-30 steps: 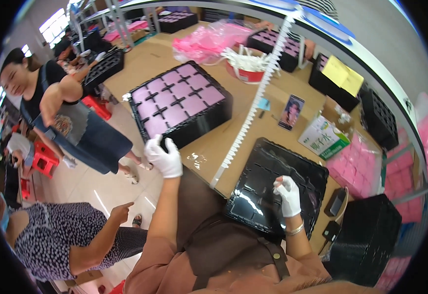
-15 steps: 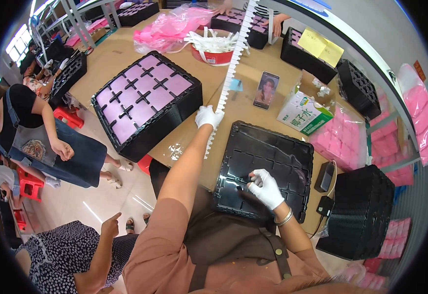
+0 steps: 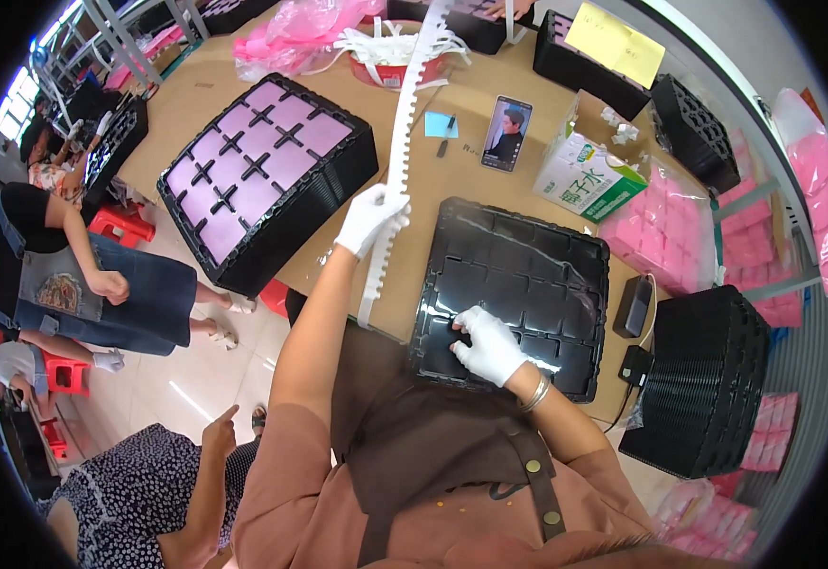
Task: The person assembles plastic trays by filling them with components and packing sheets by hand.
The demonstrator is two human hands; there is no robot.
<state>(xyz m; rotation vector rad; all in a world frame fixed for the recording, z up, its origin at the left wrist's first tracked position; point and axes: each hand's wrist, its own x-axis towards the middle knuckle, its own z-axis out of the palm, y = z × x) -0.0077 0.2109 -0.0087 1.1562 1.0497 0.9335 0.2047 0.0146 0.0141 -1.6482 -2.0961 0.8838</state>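
At the left edge of the tabletop [image 3: 177, 119], the black tray stack [image 3: 324, 209] looks filled with lilac pieces [image 3: 259, 140]; the glossy black tray [image 3: 518, 270], at the near edge, shows none. The right hand's [image 3: 490, 346] loosely curled fingers hold nothing; the left hand [image 3: 368, 220] touches a white toothed strip [image 3: 404, 123], grip unclear.

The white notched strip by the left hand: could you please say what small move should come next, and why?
Perhaps close the left hand firmly around the white notched strip: it is already at the strip, while the right hand is away, over the black tray.
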